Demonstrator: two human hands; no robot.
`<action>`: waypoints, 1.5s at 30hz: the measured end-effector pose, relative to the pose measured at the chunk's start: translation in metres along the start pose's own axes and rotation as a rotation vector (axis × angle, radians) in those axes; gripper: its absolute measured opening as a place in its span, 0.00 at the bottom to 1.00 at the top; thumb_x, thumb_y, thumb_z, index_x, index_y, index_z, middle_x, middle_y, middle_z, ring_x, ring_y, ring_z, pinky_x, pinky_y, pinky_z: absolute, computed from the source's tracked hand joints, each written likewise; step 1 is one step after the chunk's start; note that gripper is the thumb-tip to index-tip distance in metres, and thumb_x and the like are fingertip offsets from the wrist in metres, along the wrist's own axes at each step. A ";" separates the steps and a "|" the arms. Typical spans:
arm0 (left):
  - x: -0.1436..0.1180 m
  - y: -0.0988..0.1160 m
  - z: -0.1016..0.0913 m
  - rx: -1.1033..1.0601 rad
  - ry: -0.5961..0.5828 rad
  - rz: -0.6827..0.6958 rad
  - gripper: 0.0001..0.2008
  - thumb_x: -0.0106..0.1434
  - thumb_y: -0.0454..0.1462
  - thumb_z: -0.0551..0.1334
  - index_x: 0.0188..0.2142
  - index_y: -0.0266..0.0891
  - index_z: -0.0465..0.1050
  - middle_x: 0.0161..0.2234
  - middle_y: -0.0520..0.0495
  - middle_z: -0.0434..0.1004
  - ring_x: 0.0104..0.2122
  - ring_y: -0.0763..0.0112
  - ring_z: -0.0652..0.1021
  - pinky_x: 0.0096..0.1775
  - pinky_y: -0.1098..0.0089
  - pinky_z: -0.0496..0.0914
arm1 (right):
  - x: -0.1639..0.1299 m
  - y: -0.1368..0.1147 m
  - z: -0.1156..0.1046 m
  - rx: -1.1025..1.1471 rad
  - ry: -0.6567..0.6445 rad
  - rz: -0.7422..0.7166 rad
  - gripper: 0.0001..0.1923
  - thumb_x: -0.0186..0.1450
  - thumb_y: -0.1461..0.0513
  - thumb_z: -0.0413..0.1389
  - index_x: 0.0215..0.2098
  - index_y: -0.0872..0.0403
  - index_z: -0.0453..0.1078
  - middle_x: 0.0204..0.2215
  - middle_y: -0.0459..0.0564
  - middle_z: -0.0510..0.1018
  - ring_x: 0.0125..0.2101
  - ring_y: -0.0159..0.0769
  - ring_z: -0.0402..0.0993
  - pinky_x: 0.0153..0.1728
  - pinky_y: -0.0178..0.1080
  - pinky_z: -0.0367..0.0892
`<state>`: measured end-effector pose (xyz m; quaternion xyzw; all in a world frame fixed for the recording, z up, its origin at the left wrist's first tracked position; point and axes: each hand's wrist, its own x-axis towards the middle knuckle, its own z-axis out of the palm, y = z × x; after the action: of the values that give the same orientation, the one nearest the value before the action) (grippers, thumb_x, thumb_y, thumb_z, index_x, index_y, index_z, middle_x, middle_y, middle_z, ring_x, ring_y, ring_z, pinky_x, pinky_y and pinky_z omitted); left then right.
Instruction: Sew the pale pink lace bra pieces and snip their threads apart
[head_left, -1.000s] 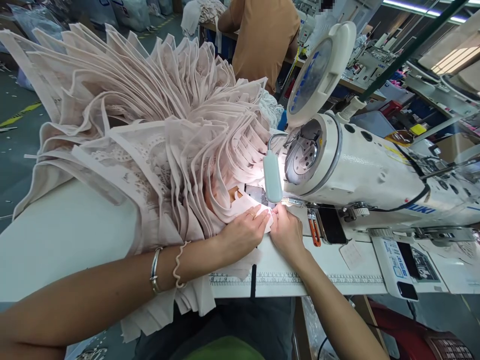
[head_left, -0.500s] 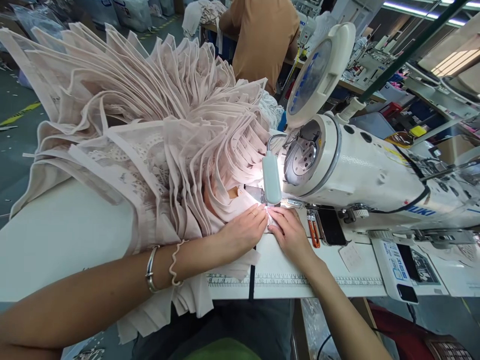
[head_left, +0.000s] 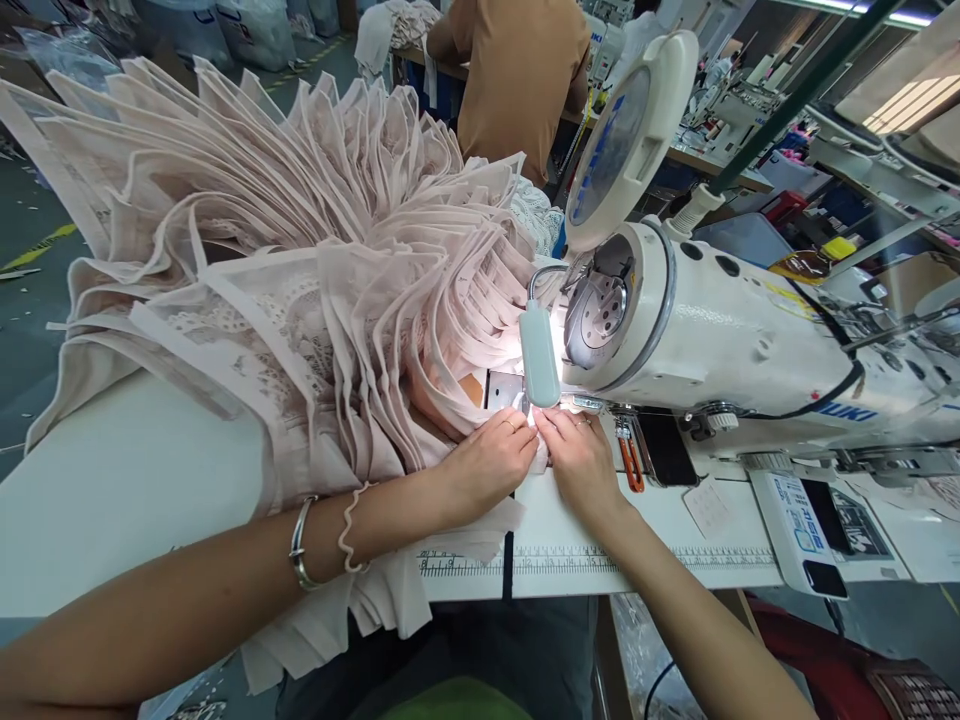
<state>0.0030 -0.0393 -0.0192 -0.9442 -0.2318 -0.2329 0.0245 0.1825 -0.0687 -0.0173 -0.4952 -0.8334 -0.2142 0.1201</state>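
A white sewing machine (head_left: pixel 720 330) stands on the white table (head_left: pixel 135 480). A big fanned bundle of pale pink fabric pieces (head_left: pixel 300 270) lies to its left. My left hand (head_left: pixel 487 460) and my right hand (head_left: pixel 577 460) press a small pink fabric piece (head_left: pixel 541 455) flat right in front of the needle area, fingertips almost touching. A small lit lamp (head_left: pixel 540 355) hangs just above them and hides the needle. My left wrist wears two bracelets (head_left: pixel 322 525).
An orange-handled snipper (head_left: pixel 628 460) and a dark phone-like object (head_left: pixel 664 450) lie right of my hands. A ruler strip (head_left: pixel 600 560) runs along the table's front edge. A control panel (head_left: pixel 814 520) sits at the right. A person in an orange-brown top (head_left: pixel 517 70) works behind.
My right hand has slid slightly forward and flattened beside the left under the lamp. The fabric piece has moved a little toward the needle. The camera tilted slightly.
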 end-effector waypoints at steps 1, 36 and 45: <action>0.000 0.001 0.002 -0.003 0.008 0.005 0.11 0.68 0.25 0.51 0.40 0.29 0.71 0.38 0.40 0.75 0.41 0.63 0.73 0.47 0.63 0.67 | -0.001 0.002 0.002 0.019 -0.015 0.010 0.19 0.70 0.70 0.43 0.53 0.58 0.71 0.43 0.55 0.80 0.43 0.42 0.72 0.46 0.45 0.65; 0.004 -0.006 -0.002 0.029 -0.135 -0.014 0.13 0.69 0.25 0.47 0.46 0.28 0.67 0.46 0.35 0.73 0.48 0.58 0.73 0.44 0.63 0.68 | 0.006 0.010 0.001 0.163 -0.226 0.220 0.22 0.67 0.69 0.42 0.50 0.49 0.72 0.37 0.53 0.77 0.40 0.44 0.70 0.48 0.46 0.63; 0.005 -0.007 -0.003 0.048 -0.143 -0.026 0.12 0.68 0.25 0.48 0.46 0.29 0.67 0.46 0.35 0.73 0.47 0.58 0.73 0.43 0.63 0.67 | 0.007 0.011 0.005 0.141 -0.209 0.214 0.19 0.66 0.70 0.44 0.45 0.49 0.72 0.40 0.53 0.78 0.43 0.45 0.71 0.49 0.47 0.62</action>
<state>0.0025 -0.0317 -0.0145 -0.9544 -0.2509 -0.1595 0.0276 0.1886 -0.0568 -0.0161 -0.5910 -0.7968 -0.0884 0.0893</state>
